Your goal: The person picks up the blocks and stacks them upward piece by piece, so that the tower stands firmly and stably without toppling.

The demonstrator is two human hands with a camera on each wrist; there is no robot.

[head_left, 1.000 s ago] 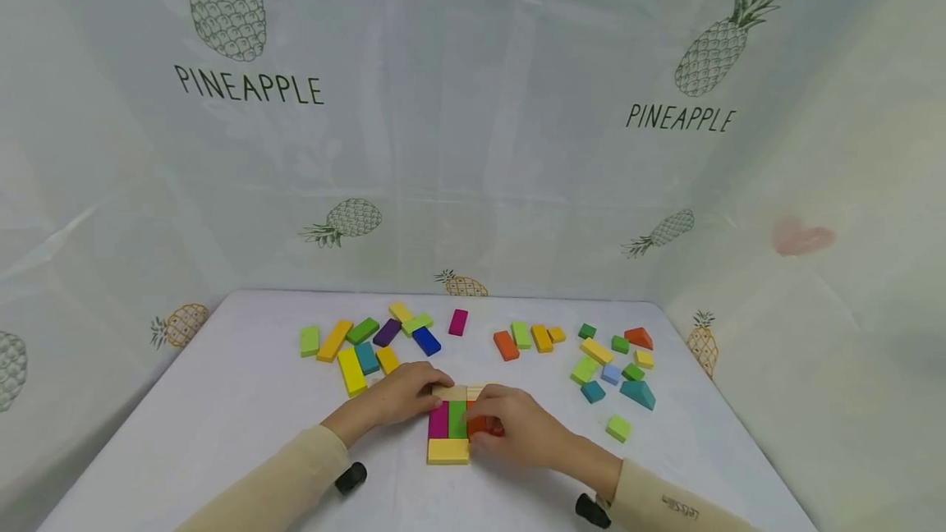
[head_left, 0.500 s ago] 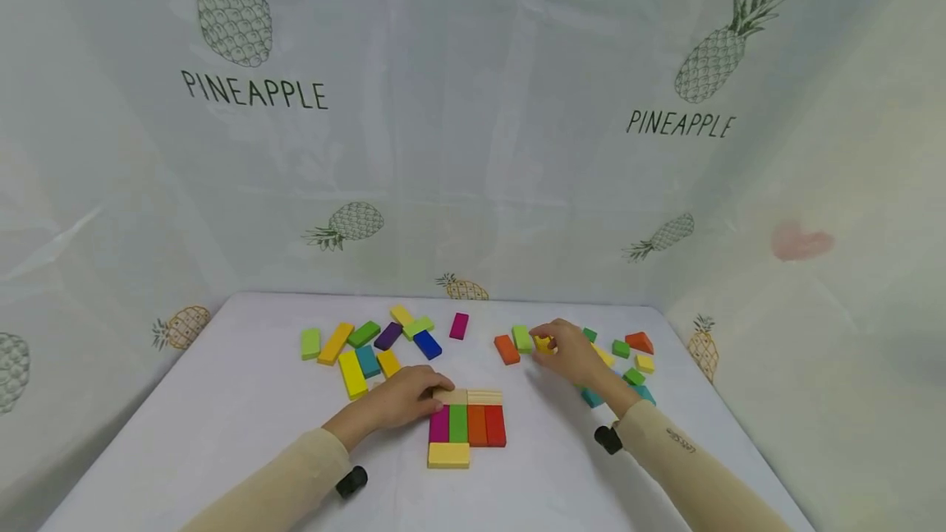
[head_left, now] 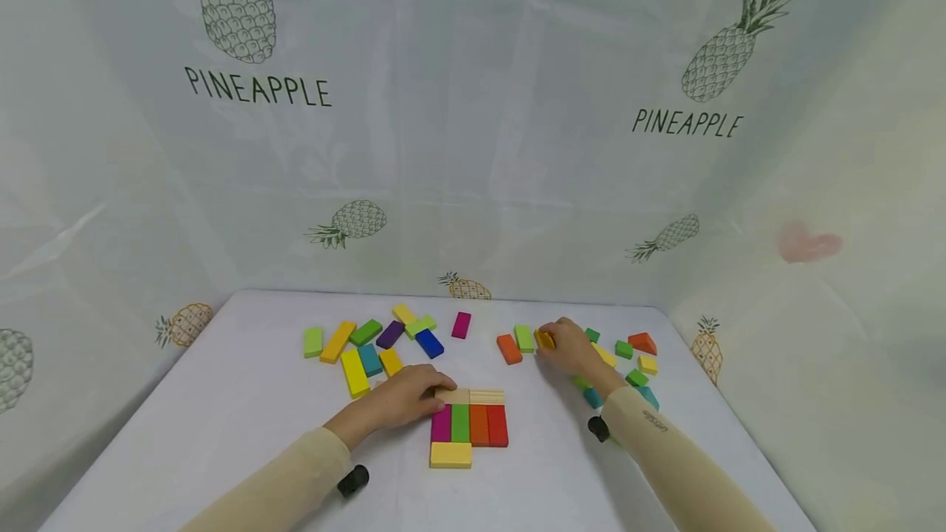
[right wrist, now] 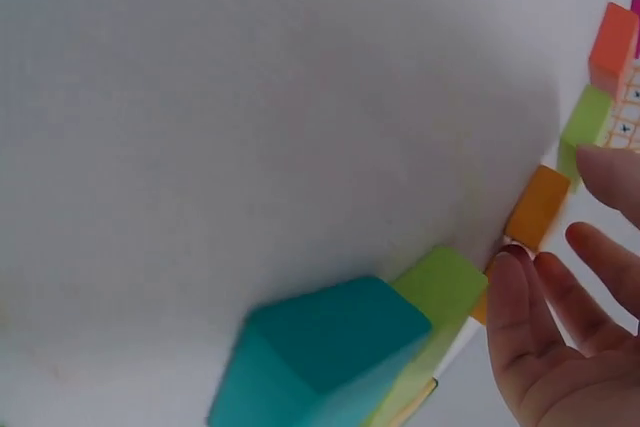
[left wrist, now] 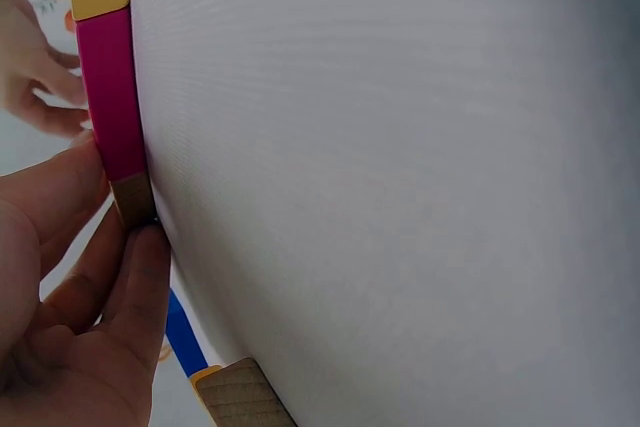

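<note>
In the head view, my left hand [head_left: 401, 396] pinches the left plain wooden block [head_left: 452, 396] at the back of a flat block arrangement. Its thumb also lies against the magenta block [left wrist: 110, 92] in the left wrist view. The arrangement continues with a green block [head_left: 460, 424], an orange-red block [head_left: 479, 425], a red block [head_left: 498, 425] and a yellow block [head_left: 451, 456] in front. Farther back on the right, my right hand [head_left: 572, 347] has its thumb and fingers around an orange block [right wrist: 538, 205], beside a light green block [head_left: 524, 338].
Several loose blocks, including a blue block [head_left: 429, 343] and a yellow block [head_left: 355, 373], lie back left. More surround my right forearm, including a red triangular block [head_left: 643, 343] and a teal block [right wrist: 320, 347]. A magenta block [head_left: 461, 325] lies near the table's back edge.
My right hand has left the red block at the arrangement's right side and moved back and right to the orange block, where its fingers have closed in. My left hand has stayed in place.
</note>
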